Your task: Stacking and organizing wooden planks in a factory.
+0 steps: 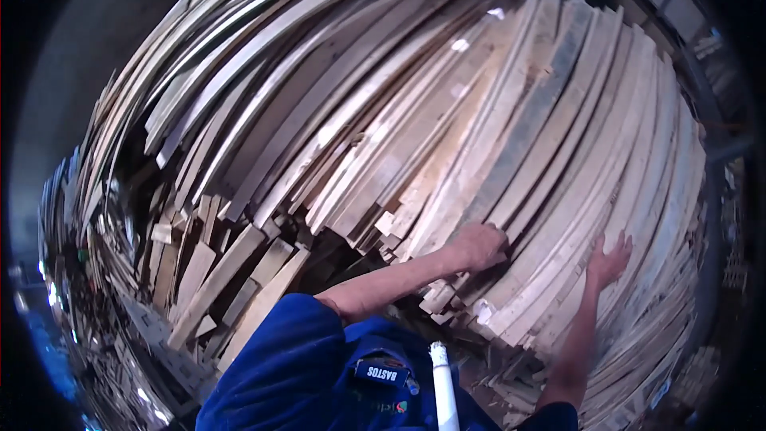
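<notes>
A big heap of long, pale wooden planks (447, 128) fills the view, leaning away from me. My left hand (481, 244) has its fingers curled over the near end of one plank (519, 152) in the middle of the heap. My right hand (610, 259) lies flat, fingers spread, on the planks further right and holds nothing. Both forearms come up from the lower edge; blue sleeves (279, 367) cover my upper arms.
Shorter, broken boards (231, 271) lie jumbled at the lower left of the heap. A white pen-like stick (441, 383) pokes from my chest pocket. More lumber is stacked at far left, a dark wall (88, 24) behind it, and metal framing (718, 144) at right.
</notes>
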Demonstrator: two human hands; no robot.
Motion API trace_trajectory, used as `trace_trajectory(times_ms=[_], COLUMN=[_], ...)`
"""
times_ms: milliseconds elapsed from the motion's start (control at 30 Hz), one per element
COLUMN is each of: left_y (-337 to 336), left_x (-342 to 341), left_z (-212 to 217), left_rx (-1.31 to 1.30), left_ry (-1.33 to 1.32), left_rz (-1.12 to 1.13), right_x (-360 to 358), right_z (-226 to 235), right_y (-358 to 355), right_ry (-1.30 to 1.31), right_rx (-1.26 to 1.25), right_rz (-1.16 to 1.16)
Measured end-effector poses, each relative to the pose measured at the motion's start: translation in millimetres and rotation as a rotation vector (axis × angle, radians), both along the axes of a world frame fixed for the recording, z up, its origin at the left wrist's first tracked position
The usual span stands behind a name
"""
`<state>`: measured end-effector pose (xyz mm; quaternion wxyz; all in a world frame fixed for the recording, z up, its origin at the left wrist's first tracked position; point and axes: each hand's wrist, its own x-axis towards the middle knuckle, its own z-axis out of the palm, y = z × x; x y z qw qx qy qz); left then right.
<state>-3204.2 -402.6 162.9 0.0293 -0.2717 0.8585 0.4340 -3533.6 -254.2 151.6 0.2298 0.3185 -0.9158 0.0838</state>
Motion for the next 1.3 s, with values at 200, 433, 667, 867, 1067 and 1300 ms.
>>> trace_trajectory(times_ms=[200,433,667,867,1067,1300], left_y=[-103,-225,-269,-310,-301,-234], left_x=[158,409,529,578,555,495], left_z=[-29,-58,-69,-43,-56,-20], left_rx=[-0.096,-0.863,-1.015,-0.638,-0.819,-0.761], left_ry=[0.205,-0.584,-0.724,-0.658,-0.67,-0.538], left_rz=[0.613,1.154,1.119,0.932,0.977,0.866], right_x=[-8,-16,-17,-18,-16,-10], right_z=[-5,-12,-12,-14,-13,-8], right_y=[0,-2,-3,-2,-1,0], right_ry=[0.059,0.09,0.127,0.105,0.148,0.102], right_rx=[0.051,0.132,0.183,0.084,0.101,0.068], right_rz=[0.061,0.016,0.006,0.103,0.083,0.056])
